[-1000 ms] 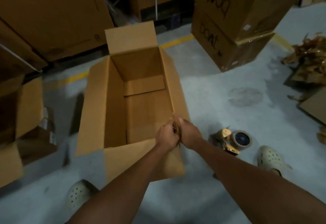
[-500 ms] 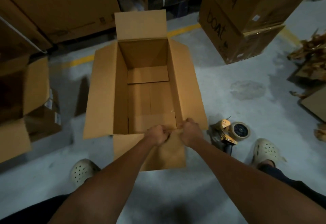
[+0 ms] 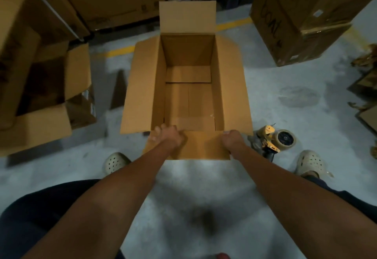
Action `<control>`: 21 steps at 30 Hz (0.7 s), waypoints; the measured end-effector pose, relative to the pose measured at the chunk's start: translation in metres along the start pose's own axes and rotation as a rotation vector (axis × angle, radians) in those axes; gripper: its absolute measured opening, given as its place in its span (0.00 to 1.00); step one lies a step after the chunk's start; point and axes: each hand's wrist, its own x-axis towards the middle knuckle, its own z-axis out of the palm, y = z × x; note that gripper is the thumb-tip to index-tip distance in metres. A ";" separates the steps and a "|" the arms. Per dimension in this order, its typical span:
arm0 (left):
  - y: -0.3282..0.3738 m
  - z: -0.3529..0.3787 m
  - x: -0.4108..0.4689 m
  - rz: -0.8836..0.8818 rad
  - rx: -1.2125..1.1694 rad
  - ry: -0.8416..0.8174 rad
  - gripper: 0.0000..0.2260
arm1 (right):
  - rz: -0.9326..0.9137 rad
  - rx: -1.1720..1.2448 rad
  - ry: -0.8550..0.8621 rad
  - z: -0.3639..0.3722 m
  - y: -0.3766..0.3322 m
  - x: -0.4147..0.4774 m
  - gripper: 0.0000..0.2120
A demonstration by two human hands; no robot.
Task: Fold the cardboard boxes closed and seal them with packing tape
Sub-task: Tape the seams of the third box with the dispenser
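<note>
Cardboard box (image 3: 188, 99) open, just ahead of arms — left hand (image 3: 167, 136), right hand (image 3: 232, 139) grip near flap (image 3: 204, 146) corners.

The person wears pale cream foam clogs, the left clog (image 3: 115, 161) and the right clog (image 3: 310, 161) both dotted with round holes across the top. Dark, almost black trousers (image 3: 40, 207) cover both legs, reaching down to the right clog. The forearms are bare, as are the left hand (image 3: 167, 136) and right hand (image 3: 232, 139).
</note>
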 end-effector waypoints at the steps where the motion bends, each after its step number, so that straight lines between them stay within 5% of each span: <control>1: -0.004 -0.008 0.001 -0.091 0.013 -0.035 0.28 | 0.030 0.081 -0.020 -0.005 -0.005 0.000 0.08; 4: -0.021 -0.038 0.010 -0.179 -0.091 -0.104 0.34 | 0.190 0.405 -0.117 -0.019 -0.021 -0.003 0.03; 10: -0.053 -0.105 0.033 -0.316 -1.041 -0.343 0.13 | 0.336 1.036 -0.102 -0.028 -0.036 0.000 0.10; 13: -0.064 -0.096 0.050 -0.374 -1.404 -0.220 0.12 | 0.293 1.153 -0.100 -0.019 -0.047 0.010 0.13; 17: -0.052 -0.063 0.065 -0.228 -1.599 0.032 0.10 | 0.110 0.905 -0.074 0.007 -0.061 0.034 0.10; 21: -0.040 -0.021 0.085 0.026 -0.944 0.288 0.15 | -0.265 0.052 0.050 0.034 -0.050 0.055 0.30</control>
